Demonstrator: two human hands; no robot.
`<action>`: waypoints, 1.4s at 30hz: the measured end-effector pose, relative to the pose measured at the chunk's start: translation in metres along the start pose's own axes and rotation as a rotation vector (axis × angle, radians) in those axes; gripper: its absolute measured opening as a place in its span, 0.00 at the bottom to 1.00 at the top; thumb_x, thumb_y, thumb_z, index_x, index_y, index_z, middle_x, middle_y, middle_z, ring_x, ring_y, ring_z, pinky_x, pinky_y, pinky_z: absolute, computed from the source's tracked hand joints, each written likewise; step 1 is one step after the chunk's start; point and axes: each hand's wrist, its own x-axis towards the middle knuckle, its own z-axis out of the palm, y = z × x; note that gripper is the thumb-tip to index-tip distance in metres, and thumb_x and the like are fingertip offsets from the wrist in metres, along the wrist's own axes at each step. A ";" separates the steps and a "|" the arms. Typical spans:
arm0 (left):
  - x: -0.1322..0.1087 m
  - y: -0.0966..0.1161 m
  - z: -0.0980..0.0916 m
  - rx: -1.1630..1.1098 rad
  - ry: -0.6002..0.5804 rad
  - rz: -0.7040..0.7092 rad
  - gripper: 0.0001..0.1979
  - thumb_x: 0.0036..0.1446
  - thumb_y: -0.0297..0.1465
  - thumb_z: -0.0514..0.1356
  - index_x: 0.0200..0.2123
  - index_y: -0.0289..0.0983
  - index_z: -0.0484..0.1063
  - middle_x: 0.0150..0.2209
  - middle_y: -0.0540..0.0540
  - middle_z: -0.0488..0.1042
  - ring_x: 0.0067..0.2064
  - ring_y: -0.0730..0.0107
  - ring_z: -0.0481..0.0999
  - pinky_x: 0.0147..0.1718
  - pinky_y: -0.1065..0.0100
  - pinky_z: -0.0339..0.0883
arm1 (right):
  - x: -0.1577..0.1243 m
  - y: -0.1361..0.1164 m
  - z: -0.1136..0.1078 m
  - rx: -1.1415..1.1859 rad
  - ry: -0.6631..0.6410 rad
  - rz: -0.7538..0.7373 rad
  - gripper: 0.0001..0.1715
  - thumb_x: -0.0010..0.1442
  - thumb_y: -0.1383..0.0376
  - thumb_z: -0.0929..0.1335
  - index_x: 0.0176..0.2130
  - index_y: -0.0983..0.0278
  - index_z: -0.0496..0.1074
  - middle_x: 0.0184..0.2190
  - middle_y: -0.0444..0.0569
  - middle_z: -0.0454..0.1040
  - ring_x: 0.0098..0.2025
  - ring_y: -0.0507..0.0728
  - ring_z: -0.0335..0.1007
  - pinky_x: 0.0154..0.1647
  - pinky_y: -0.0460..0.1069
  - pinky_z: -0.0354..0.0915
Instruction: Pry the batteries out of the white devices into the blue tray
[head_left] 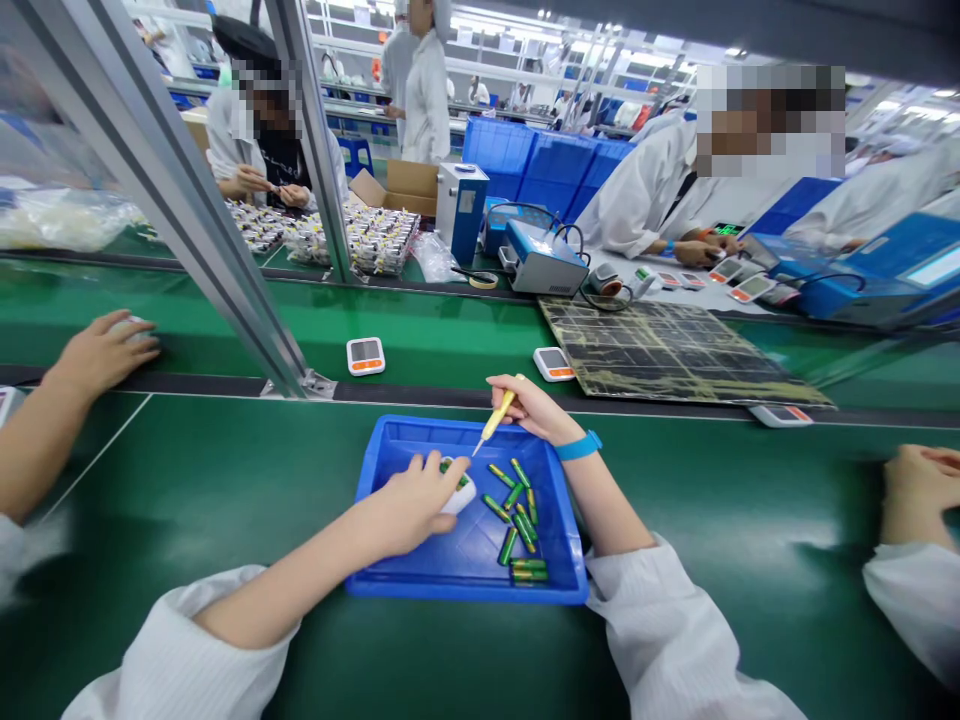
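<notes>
Left hand [412, 508]: 1
Right hand [531, 410]: 1
Co-worker hands [101, 350] beside the tray: 2, second one [915, 490]
Blue plastic tray [465, 596]: 1
Green cylindrical cells [514, 495] loose in tray: about 10
White rounded piece [459, 497] under left hand: 1
Yellow-handled probe [499, 415] in right hand: 1
Blue wristband [579, 446]: 1
White-and-orange digital meters [365, 356] on near belt: 4
Blue crates [499, 150]: 3
Masking tape roll [481, 281]: 1

Open green assembly-line belt [712, 520] gives free passage right of the blue plastic tray [469, 590]; inside, bare floor remains near centre, while loose green batteries [517, 520] crowd the right half. An aluminium upright [187, 230] blocks the far left.
</notes>
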 end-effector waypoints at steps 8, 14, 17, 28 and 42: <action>-0.003 0.010 -0.010 -1.559 -0.136 0.337 0.44 0.47 0.40 0.71 0.63 0.48 0.52 0.54 0.41 0.66 0.49 0.61 0.71 0.48 0.54 0.68 | -0.001 -0.001 0.000 -0.010 -0.008 -0.020 0.21 0.54 0.56 0.69 0.16 0.65 0.68 0.05 0.35 0.49 0.11 0.45 0.45 0.16 0.43 0.52; 0.013 -0.001 0.005 -1.954 -0.085 0.292 0.40 0.33 0.51 0.73 0.47 0.34 0.70 0.32 0.47 0.72 0.33 0.71 0.72 0.37 0.62 0.73 | 0.001 0.000 -0.002 0.015 -0.009 0.004 0.22 0.55 0.56 0.68 0.16 0.65 0.68 0.05 0.36 0.49 0.11 0.45 0.43 0.16 0.43 0.53; 0.017 -0.005 0.007 -2.016 0.010 0.211 0.25 0.43 0.45 0.72 0.37 0.32 0.73 0.25 0.50 0.70 0.29 0.75 0.70 0.40 0.60 0.74 | 0.001 0.000 -0.002 0.016 -0.014 0.006 0.22 0.56 0.56 0.68 0.17 0.65 0.69 0.05 0.36 0.49 0.11 0.46 0.44 0.16 0.43 0.53; 0.006 0.000 -0.003 -2.044 -0.076 0.240 0.27 0.39 0.18 0.61 0.45 0.40 0.65 0.47 0.42 0.76 0.47 0.49 0.78 0.47 0.39 0.66 | -0.002 -0.002 0.001 0.063 0.011 0.033 0.26 0.58 0.50 0.67 0.18 0.65 0.69 0.06 0.36 0.48 0.12 0.46 0.41 0.15 0.42 0.51; 0.000 0.000 0.003 -1.716 -0.198 0.301 0.48 0.41 0.31 0.72 0.61 0.49 0.48 0.56 0.39 0.65 0.53 0.54 0.72 0.49 0.56 0.64 | 0.000 -0.001 -0.001 0.079 0.011 0.030 0.29 0.60 0.48 0.65 0.20 0.66 0.70 0.07 0.36 0.47 0.12 0.45 0.40 0.15 0.42 0.52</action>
